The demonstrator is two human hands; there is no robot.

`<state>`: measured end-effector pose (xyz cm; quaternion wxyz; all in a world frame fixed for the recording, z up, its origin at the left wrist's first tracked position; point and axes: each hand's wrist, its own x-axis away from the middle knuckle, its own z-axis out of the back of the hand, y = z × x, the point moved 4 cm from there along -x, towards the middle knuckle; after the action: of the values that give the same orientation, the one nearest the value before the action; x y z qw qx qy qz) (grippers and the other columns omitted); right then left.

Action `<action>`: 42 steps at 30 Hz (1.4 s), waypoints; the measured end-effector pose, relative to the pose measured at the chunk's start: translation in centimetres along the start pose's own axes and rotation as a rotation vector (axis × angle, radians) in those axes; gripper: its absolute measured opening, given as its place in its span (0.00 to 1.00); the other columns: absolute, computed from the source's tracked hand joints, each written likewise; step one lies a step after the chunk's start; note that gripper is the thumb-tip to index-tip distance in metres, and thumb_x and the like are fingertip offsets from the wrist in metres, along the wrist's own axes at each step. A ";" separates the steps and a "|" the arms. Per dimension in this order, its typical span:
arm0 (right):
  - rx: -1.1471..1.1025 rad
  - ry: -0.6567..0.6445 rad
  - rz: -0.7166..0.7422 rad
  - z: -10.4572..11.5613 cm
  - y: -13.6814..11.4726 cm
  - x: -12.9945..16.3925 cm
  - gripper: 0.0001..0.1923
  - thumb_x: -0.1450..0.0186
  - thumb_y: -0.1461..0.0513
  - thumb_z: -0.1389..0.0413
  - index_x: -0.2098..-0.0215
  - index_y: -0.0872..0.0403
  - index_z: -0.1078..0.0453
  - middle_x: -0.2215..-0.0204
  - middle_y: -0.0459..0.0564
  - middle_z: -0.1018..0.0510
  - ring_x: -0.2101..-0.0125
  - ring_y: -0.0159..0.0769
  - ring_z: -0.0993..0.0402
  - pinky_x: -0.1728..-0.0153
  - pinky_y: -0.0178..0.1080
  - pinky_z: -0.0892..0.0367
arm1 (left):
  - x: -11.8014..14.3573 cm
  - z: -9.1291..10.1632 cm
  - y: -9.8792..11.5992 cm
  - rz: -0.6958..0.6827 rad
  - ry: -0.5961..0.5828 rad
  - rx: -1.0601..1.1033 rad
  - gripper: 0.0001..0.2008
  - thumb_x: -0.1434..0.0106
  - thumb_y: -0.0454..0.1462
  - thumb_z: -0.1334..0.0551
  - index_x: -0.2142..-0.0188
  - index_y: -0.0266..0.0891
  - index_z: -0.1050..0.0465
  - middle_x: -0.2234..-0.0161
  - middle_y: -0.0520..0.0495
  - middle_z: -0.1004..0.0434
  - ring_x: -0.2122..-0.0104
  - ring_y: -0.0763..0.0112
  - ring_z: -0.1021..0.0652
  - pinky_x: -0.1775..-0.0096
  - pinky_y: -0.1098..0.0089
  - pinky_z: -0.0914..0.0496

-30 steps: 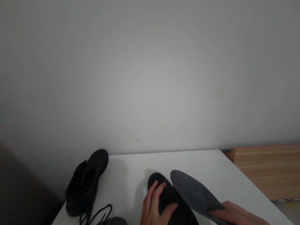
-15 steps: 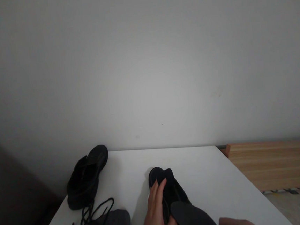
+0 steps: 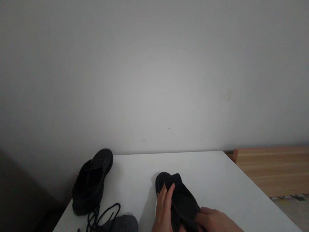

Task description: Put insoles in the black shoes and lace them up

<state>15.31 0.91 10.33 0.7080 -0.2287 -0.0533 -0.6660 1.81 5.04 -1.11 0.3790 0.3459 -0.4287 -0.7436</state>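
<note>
In the lower middle a black shoe [image 3: 161,179] stands on the white table, toe away from me, its tongue raised. My left hand [image 3: 163,220] grips its left side, fingers along the upper and thumb near the opening. A dark grey insole [image 3: 186,206] lies partly inside the shoe. At the right rim, toward the heel, my right hand [image 3: 218,224] is closed on the insole's rear part; its fingertips are partly hidden.
A second black shoe [image 3: 89,186] sits at the table's [image 3: 137,164] back left. Before it lie black laces [image 3: 88,223] and another grey insole [image 3: 123,228]. The wall [image 3: 151,76] rises behind. A wooden board [image 3: 283,169] is beyond the right edge.
The insole, earlier held tilted above the shoe's opening, has gone forward and down into it. My right hand has moved left to the shoe's rim. My left hand keeps its hold.
</note>
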 end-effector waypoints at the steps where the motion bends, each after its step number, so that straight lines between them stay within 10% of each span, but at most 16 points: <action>1: 0.025 -0.012 -0.024 0.0 -0.4 -0.3 0.20 0.38 0.75 0.50 0.58 0.58 0.19 0.57 0.61 0.16 0.58 0.46 0.17 0.61 0.35 0.30 | 0.0 0.0 -0.1 -0.003 0.000 0.000 0.48 0.47 0.24 0.41 0.28 0.37 0.53 0.26 0.38 0.60 0.28 0.52 0.57 0.31 0.48 0.57; 9: 0.142 0.024 -0.056 -0.4 -2.4 -2.3 0.18 0.35 0.74 0.51 0.56 0.62 0.19 0.58 0.65 0.16 0.58 0.57 0.16 0.59 0.48 0.24 | 0.1 -0.4 -0.9 -0.051 0.061 0.034 0.42 0.40 0.31 0.38 0.28 0.39 0.51 0.27 0.36 0.55 0.28 0.48 0.54 0.31 0.47 0.54; 42: -0.115 0.161 0.106 -1.6 -1.7 -4.6 0.19 0.32 0.71 0.53 0.49 0.62 0.25 0.55 0.64 0.17 0.54 0.44 0.19 0.53 0.37 0.29 | 0.2 -0.1 -0.1 -0.087 0.053 0.016 0.47 0.45 0.26 0.38 0.28 0.42 0.52 0.26 0.38 0.57 0.28 0.50 0.54 0.31 0.47 0.57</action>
<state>12.84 4.45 7.56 0.7299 -0.2174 0.0542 -0.6458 1.73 4.91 -1.28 0.3545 0.3869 -0.4091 -0.7465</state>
